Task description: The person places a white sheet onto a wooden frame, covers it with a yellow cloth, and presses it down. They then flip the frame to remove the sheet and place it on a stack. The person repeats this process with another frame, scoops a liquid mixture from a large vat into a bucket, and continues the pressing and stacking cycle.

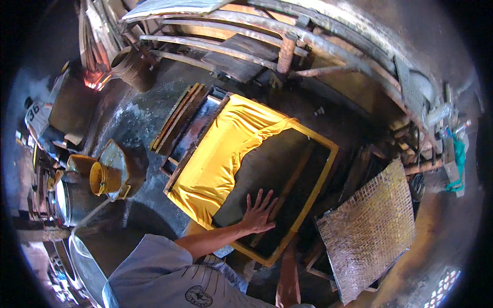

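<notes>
A rectangular frame [322,177] with a yellow-toned border and a dark inner surface stands before me, tilted in the view. Rumpled yellow cloth [208,169] covers its left and far part, with a loose curved edge across the middle. My left hand [259,213] is spread over the dark surface near the close side, fingers apart and holding nothing; whether the palm presses on it I cannot tell. My right forearm [287,282] reaches up to the frame's near right edge, where the right hand is hidden.
Wooden frames [177,118] lean beyond the cloth. A woven mat panel [367,231] stands at right. Buckets [105,178] and a metal drum [67,197] are at left. A pole rack [285,54] spans the back. Wood burns [97,79] far left, near another person [41,123].
</notes>
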The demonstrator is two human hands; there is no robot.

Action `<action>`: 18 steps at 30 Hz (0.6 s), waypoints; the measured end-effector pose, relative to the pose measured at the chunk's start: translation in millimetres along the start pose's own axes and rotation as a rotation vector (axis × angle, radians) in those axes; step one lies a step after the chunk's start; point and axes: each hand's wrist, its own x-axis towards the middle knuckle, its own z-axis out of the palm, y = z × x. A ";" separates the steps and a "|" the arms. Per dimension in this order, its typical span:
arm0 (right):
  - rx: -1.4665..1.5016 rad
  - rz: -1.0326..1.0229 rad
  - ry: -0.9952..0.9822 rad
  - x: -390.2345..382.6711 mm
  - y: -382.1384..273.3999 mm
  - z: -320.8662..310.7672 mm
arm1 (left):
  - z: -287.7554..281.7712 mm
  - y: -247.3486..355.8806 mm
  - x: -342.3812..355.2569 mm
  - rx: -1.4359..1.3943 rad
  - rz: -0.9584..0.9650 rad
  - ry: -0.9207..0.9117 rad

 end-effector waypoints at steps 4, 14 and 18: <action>-0.005 -0.121 -0.014 -49.2 -64.8 18.0 | -60.6 13.2 -8.5 -0.107 -0.008 0.033; -0.777 -0.840 -0.289 -278.4 -293.3 303.4 | -261.9 -94.7 -42.3 -1.850 0.241 -0.019; -1.239 -1.335 -0.512 -276.4 -244.2 439.7 | -249.3 -186.2 -89.4 -2.677 0.213 -0.318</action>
